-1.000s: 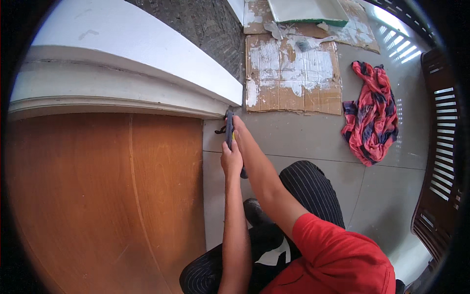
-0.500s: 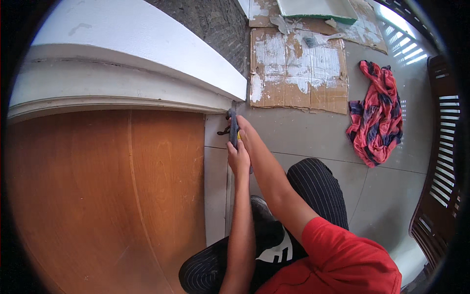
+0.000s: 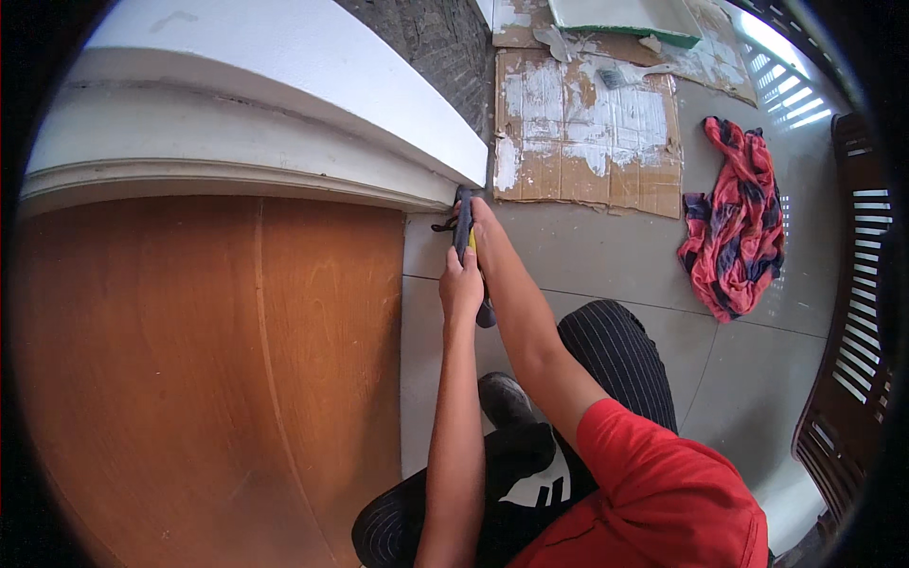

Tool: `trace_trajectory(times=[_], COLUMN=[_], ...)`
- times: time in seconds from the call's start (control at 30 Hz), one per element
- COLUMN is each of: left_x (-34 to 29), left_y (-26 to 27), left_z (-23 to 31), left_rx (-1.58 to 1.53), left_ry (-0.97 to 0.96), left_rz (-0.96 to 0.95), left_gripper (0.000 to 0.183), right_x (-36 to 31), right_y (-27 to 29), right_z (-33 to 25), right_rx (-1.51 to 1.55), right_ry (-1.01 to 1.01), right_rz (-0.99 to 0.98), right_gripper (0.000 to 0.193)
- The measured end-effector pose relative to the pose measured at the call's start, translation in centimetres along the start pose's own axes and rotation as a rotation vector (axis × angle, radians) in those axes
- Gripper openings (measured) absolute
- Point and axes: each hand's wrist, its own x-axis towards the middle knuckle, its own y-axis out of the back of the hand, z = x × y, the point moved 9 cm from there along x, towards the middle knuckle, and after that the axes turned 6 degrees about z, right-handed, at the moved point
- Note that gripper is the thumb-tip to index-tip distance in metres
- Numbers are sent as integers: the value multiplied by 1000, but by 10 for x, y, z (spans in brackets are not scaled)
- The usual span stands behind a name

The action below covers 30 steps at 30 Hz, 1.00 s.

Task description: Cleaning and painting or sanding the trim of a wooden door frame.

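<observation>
Low at the foot of the white door frame (image 3: 417,180), I have both hands on a long dark grey tool (image 3: 463,232) with a yellow part and a black loop on its left side. Its exact kind does not show. My left hand (image 3: 461,286) is closed round its near part, thumb lying along the top. Farther forward, my right hand (image 3: 480,216) is at the tool's right side, close to the frame's bottom corner; its fingers are mostly hidden. A dark rounded end sticks out below my left hand. Where the tool's tip meets the frame is hard to make out.
A brown wooden door (image 3: 218,360) fills the left. Paint-stained cardboard (image 3: 615,180) lies ahead with a paintbrush (image 3: 630,74) on it, near a white-and-green paint tray (image 3: 625,21). A red-and-dark cloth (image 3: 739,227) lies on the tiles, beside brown slatted furniture (image 3: 847,312) at right.
My hands and the tool have shifted slightly forward and right in the picture, with the view itself moving a little. Both hands keep their hold at the frame's foot.
</observation>
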Motion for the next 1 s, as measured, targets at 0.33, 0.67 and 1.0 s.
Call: trace_trajectory(times=[0.33, 0.67, 1.0], left_x=[-12, -32, -4], left_y=[-16, -67, -8], left_z=[5, 88, 11], left_rx=[-21, -107, 7], left_ry=[84, -111, -69], left_rz=[-37, -142, 19], left_gripper=[52, 53, 48], right_x=[6, 70, 7], right_y=[6, 103, 3], right_z=[-17, -161, -15], right_rx=[-109, 7, 187], right_ry=[26, 213, 47], right_rz=[-10, -22, 42], right_gripper=[14, 18, 16])
